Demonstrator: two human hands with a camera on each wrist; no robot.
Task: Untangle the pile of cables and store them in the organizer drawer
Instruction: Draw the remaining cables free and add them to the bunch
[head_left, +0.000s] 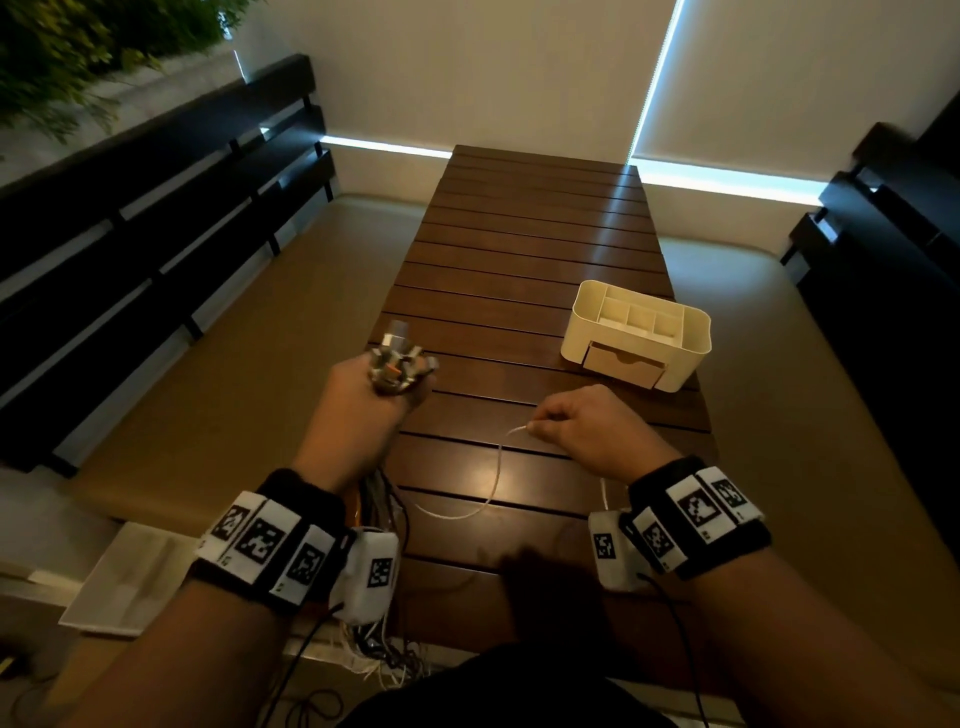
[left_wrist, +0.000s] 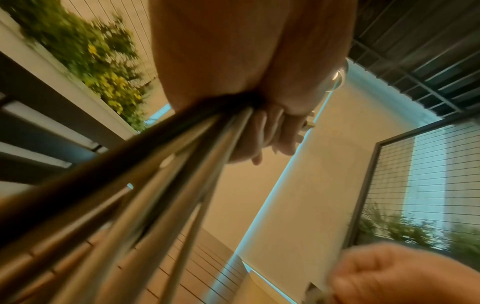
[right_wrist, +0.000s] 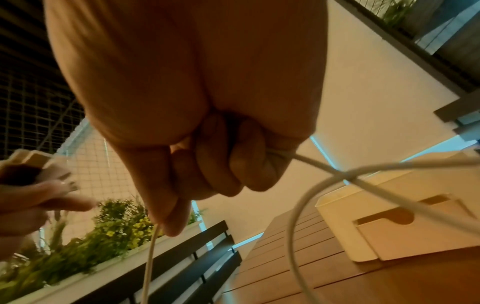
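Observation:
My left hand (head_left: 363, 387) grips a bunch of several cables (left_wrist: 161, 164) at the table's left edge, their plug ends (head_left: 397, 358) sticking out above the fist. The rest of the bunch (head_left: 382, 649) hangs down past my wrist. My right hand (head_left: 582, 423) is curled round a thin white cable (head_left: 493, 488), which loops over the wooden table (head_left: 519, 260) toward me. In the right wrist view the white cable (right_wrist: 306, 197) runs through the fist and crosses itself. The cream organizer (head_left: 636, 332) stands at the right, its front drawer (head_left: 623, 364) closed.
Black slatted benches (head_left: 156, 234) line the left and right sides of the tan floor. A plant hedge (head_left: 93, 36) sits at the far left. A white sheet (head_left: 124, 577) lies on the floor below my left wrist.

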